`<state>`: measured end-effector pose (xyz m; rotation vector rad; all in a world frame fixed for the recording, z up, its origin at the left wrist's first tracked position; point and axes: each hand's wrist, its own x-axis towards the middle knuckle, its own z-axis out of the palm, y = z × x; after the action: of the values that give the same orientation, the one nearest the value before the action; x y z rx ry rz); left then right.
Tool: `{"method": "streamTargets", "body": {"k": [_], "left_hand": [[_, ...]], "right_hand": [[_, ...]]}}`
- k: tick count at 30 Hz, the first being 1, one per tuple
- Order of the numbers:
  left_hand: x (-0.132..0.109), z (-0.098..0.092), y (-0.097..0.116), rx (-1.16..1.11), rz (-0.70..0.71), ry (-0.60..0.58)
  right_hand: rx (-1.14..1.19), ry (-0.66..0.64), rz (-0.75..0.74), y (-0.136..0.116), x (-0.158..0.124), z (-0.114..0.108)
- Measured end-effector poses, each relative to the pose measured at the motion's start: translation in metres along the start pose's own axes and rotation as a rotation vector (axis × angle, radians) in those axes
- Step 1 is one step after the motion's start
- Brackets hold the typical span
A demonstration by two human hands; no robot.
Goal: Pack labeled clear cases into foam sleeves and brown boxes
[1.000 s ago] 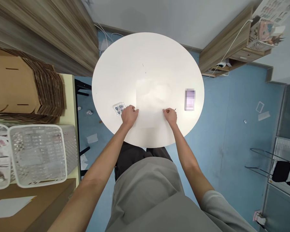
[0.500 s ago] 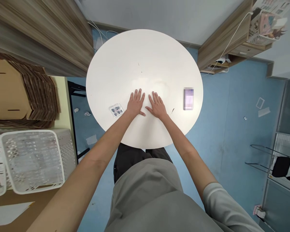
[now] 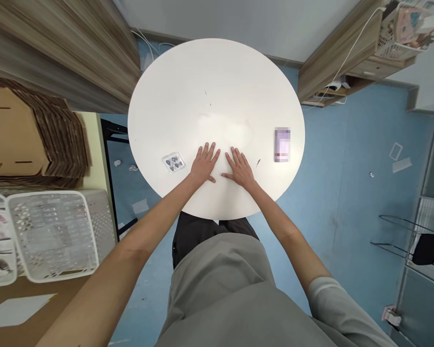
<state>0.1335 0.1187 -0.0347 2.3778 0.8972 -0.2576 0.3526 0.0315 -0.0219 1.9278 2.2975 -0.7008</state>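
My left hand [image 3: 203, 166] lies palm down on the white oval-looking table [image 3: 217, 67], fingers spread, holding nothing. Just left of it sits a small clear plastic pack [image 3: 174, 162] with several dark, rounded pieces inside; I cannot make out what they are. Beside the left hand, with a narrow gap between them, my right hand [image 3: 240, 169] also rests flat with its fingers apart. A dark mark [image 3: 258, 163] on the tabletop is close to its right side. Farther right lies a purple and pink rectangular item [image 3: 282, 144], blurred into blocks.
White plastic baskets [image 3: 88, 231] and stacked brown cardboard [image 3: 14, 130] are at the left. A wooden cabinet [image 3: 361, 58] stands at the back right, with a filled basket [image 3: 405, 31] on top. Paper scraps [image 3: 402, 165] lie on the blue floor [image 3: 332, 193].
Both hands have slid a little toward my body across the tabletop, still flat and spread. The plastic pack and the purple item stay in place on the table; the view has shifted slightly.
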Motion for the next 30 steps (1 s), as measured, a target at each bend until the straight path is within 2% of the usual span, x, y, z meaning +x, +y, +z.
{"method": "streamTargets", "body": {"k": [6, 9, 14, 18, 21, 25, 28, 30], "left_hand": [[-0.013, -0.001, -0.001, -0.007, -0.042, 0.01], [-0.028, 0.001, 0.008, -0.017, -0.008, 0.042], [-0.056, 0.02, 0.027, -0.046, -0.041, 0.011], [-0.062, 0.019, 0.032, -0.087, -0.058, 0.026], [-0.066, 0.002, 0.016, -0.103, -0.156, 0.124], [-0.087, -0.021, -0.031, -0.1, -0.434, 0.297], [-0.109, -0.026, -0.066, -0.12, -0.489, 0.301], [-0.119, -0.023, -0.078, -0.136, -0.492, 0.285]], "right_hand": [[-0.027, -0.023, -0.021, 0.009, -0.015, 0.002], [0.006, -0.019, -0.063, 0.002, -0.022, 0.002], [0.141, -0.066, -0.086, -0.01, -0.042, 0.009], [0.182, -0.086, -0.065, -0.011, -0.047, 0.007], [0.187, -0.064, -0.054, -0.013, -0.05, 0.001], [0.224, 0.016, 0.047, -0.018, -0.068, 0.0], [0.275, 0.081, 0.172, -0.023, -0.087, 0.006], [0.315, 0.135, 0.267, -0.026, -0.1, 0.012]]}}
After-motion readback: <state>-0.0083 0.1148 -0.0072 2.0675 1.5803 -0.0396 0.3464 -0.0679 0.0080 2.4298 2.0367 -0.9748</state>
